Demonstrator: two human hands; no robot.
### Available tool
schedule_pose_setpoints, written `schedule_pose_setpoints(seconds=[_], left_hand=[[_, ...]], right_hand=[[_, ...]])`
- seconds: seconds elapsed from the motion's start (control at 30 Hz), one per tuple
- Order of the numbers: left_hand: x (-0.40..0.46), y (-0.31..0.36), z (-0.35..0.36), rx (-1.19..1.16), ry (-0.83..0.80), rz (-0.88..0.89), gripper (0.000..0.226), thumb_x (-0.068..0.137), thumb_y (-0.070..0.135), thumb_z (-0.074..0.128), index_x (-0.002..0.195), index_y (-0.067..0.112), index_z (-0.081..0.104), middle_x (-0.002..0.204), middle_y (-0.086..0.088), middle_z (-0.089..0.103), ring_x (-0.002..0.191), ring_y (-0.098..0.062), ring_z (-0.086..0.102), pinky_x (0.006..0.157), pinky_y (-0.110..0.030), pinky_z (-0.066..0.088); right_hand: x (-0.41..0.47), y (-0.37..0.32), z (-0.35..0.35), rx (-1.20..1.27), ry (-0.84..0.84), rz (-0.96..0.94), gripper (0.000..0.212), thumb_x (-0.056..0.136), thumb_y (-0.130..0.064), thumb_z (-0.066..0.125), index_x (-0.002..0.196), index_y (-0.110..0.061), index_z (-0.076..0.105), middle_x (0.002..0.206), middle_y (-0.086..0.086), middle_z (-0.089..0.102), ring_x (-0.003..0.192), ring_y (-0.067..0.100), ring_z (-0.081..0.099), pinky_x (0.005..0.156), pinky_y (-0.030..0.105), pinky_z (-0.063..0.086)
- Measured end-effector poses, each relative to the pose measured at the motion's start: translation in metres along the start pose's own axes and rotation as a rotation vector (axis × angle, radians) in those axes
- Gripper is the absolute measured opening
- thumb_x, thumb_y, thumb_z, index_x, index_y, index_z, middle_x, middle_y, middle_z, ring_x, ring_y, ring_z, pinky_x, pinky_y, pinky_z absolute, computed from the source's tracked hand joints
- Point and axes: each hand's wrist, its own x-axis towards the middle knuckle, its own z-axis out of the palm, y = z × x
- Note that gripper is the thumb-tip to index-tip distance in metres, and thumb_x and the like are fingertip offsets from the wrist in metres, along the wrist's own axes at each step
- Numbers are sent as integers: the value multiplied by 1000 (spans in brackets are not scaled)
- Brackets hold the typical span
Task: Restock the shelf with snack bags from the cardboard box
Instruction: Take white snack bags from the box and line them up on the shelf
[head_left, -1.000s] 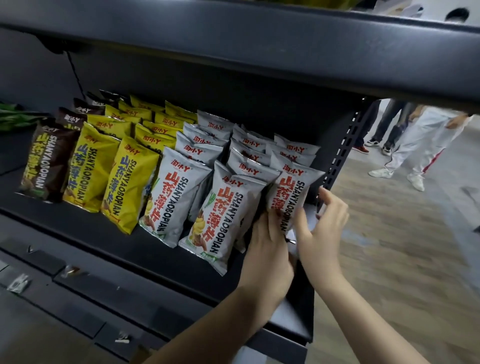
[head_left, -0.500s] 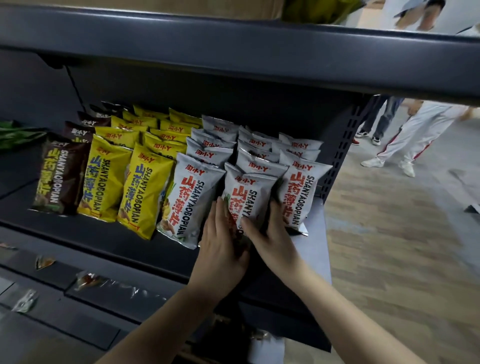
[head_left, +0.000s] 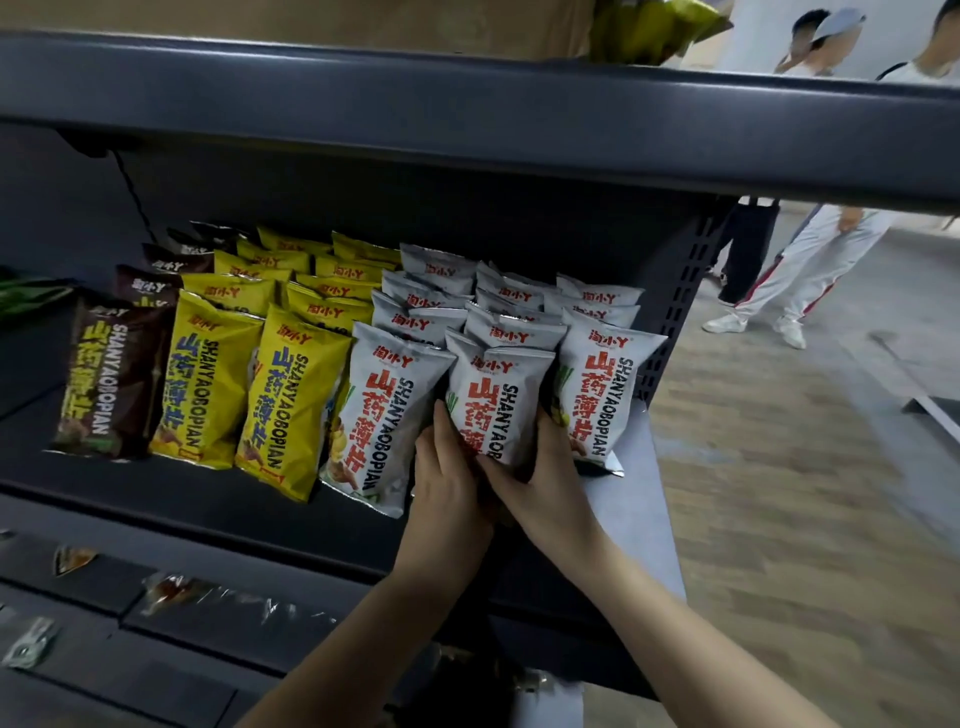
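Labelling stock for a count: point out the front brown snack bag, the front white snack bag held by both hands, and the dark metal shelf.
Front brown snack bag (head_left: 106, 379), head view, its printed face.
Front white snack bag (head_left: 496, 400), head view, its face above the fingers.
Dark metal shelf (head_left: 171, 493), head view, bare deck.

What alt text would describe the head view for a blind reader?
Both hands, left hand and right hand, hold the middle white snack bag at the shelf front, beside yellow bags and brown bags.

Dark metal shelf (head_left: 156, 499) carrying upright rows of brown bags (head_left: 111, 374), yellow bags (head_left: 249, 379), and white bags (head_left: 602, 395).
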Motion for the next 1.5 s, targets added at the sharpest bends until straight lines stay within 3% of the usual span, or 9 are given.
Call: schedule_pose_setpoints(seconds=[0.17, 0.33, 0.43, 0.6, 0.73, 1.03, 1.13, 1.27, 1.5], left_hand=[[-6, -7, -10, 180, 117, 133, 76, 80, 27, 68, 141, 1, 29, 127, -19, 48, 118, -33, 50, 88, -39, 50], [-10, -30, -39, 368, 273, 292, 46, 89, 19, 52, 131, 3, 46, 125, -20, 52, 114, -35, 47, 95, -46, 42], [-4, -48, -50, 410, 279, 196, 58, 87, 11, 58, 139, 2, 36, 135, -25, 43, 124, -40, 41, 100, -51, 41], [6, -47, -55, 369, 165, 54, 83, 84, 20, 66, 146, 38, 13, 147, -22, 28, 132, -42, 34, 99, -55, 39], [15, -44, -52, 322, 211, 24, 83, 83, 26, 68, 146, 40, 15, 129, -23, 40, 118, -44, 42, 90, -51, 43], [14, -43, -47, 268, 203, -10, 80, 88, 35, 62, 148, 39, 9, 134, -24, 30, 123, -43, 33, 99, -50, 36], [7, -40, -48, 249, 193, -10, 74, 91, 34, 57, 149, 32, 12, 139, -26, 25, 129, -44, 27, 100, -54, 36], [-8, -30, -46, 319, 291, 97, 62, 86, 16, 60, 141, 7, 32, 135, -27, 36, 123, -43, 37, 97, -53, 39], [-101, -7, -54, 160, 172, 341, 29, 81, -4, 46, 106, 6, 54, 103, -17, 56, 92, -32, 50, 80, -37, 41]], right_hand=[[-2, 0, -2, 1, 17, -1, 67, 75, -53, 62, 128, -14, 48, 126, -2, 58, 124, 7, 50, 102, 37, 46], [-5, -6, -4, -49, 22, -3, 77, 75, -66, 60, 133, -19, 43, 129, -3, 54, 126, 12, 48, 102, 40, 44], [-16, -14, -6, -79, 98, -50, 81, 76, -63, 60, 139, -19, 37, 133, -4, 50, 128, 14, 46, 103, 40, 44], [-31, -31, 9, -214, 10, -74, 107, 74, -49, 72, 151, -10, 10, 152, 10, 23, 142, 24, 21, 116, 40, 27], [-29, -33, 11, -319, -18, -83, 113, 77, -44, 72, 151, -14, -8, 153, 10, 8, 145, 24, 9, 116, 34, 24], [-30, -26, 5, -356, -15, -106, 105, 80, -47, 67, 152, -10, 1, 153, 9, 17, 144, 22, 13, 112, 21, 8], [-33, -26, -14, -291, -29, -77, 80, 85, -44, 64, 146, -8, 26, 141, 4, 36, 136, 18, 30, 108, 18, 22], [-38, -23, -57, -272, 29, 34, 22, 94, -19, 54, 114, -13, 61, 103, -5, 54, 100, 22, 60, 82, 32, 49], [-112, -44, -102, -60, -2, 35, 20, 95, -6, 49, 94, -18, 65, 85, -7, 67, 81, 6, 64, 74, 27, 51]])
